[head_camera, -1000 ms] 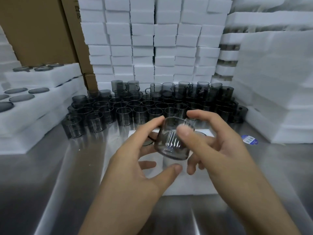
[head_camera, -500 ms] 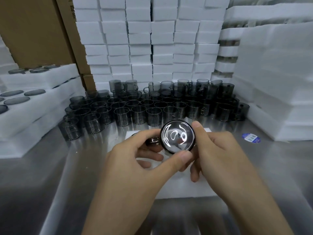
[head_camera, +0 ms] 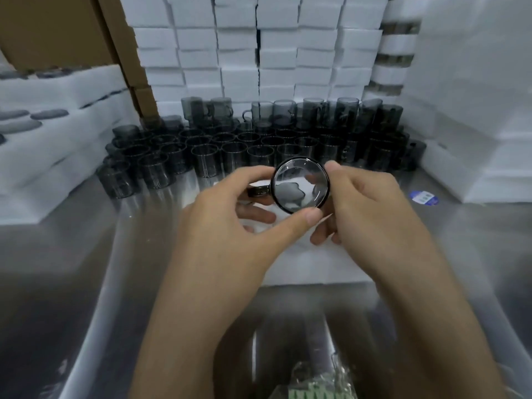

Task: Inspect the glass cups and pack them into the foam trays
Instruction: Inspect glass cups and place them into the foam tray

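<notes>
Both hands up at centre, holding one smoked glass cup (head_camera: 300, 185) tipped on its side, round end facing camera, handle pointing left. Left hand (head_camera: 230, 223) pinches it: thumb at lower rim, index over top. Right hand (head_camera: 365, 205) grips right side, fingers curled behind. Cup held above white foam tray (head_camera: 316, 263) on steel table (head_camera: 72, 269). Crowd of same cups (head_camera: 259, 139) stands far side. Foam blocks (head_camera: 259, 53) stacked behind; filled trays (head_camera: 57, 110) far left. Blue sticker (head_camera: 424, 197) on table, right.

Two bare forearms, no sleeves, no gloves, no rings or watch; left hand (head_camera: 230, 223) and right hand (head_camera: 371, 208) with short, unpainted nails.
</notes>
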